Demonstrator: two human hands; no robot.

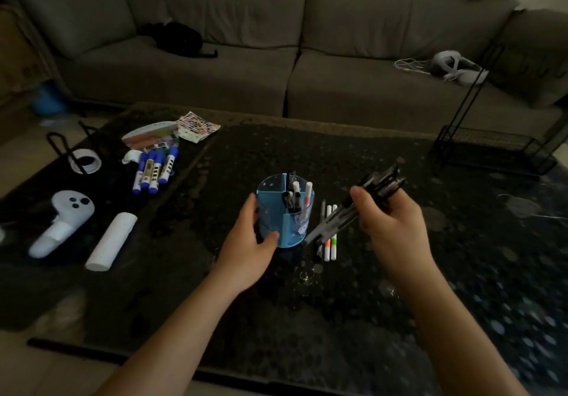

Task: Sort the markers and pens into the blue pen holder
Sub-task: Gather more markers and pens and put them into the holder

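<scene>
The blue pen holder [278, 211] stands upright mid-table, divided into compartments, with several pens and markers sticking out of its right side. My left hand [249, 242] wraps around its left wall. My right hand [390, 220] grips a bundle of dark pens [373, 186], tilted, their lower ends pointing down toward the holder's base. A few white highlighters [330, 235] lie on the table just right of the holder, under the bundle. Several blue-capped markers [153, 171] lie together at the far left.
A white controller [64, 220] and a white roll [112, 242] lie at the left. Sticker sheets [172, 132] and a tape ring [86, 160] sit behind the markers. A black wire rack [491, 146] stands at the back right. A grey sofa [276, 42] runs behind the table.
</scene>
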